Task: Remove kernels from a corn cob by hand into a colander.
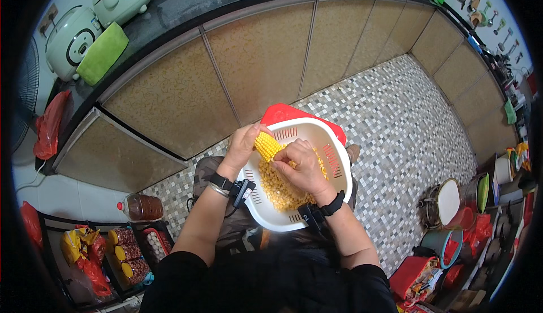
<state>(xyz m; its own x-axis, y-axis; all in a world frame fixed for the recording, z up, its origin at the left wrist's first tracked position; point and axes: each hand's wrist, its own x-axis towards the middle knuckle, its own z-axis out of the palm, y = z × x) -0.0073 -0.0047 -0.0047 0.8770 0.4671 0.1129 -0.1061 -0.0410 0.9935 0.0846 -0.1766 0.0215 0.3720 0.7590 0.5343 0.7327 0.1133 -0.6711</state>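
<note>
My left hand (242,146) grips a yellow corn cob (266,145) by its upper end, above the left side of a white plastic basket (347,185). Rows of kernels cover the part of the cob that shows. At the cob's lower end is my right hand (302,166), its thumb and bent fingers touching the kernels there. Whether a loose kernel is between those fingertips is hidden. Loose corn kernels (278,190) spread over the basket's bottom, partly under my right hand. Each wrist wears a black strap with a small device.
Beneath the basket's far side shows a red plastic thing (280,111), perhaps a stool. Tan cabinet doors (263,45) rise just beyond. A bottle of brown liquid (142,207) and a rack with jars (131,251) stand left; a bucket (450,249) and a red bag (411,277) stand right.
</note>
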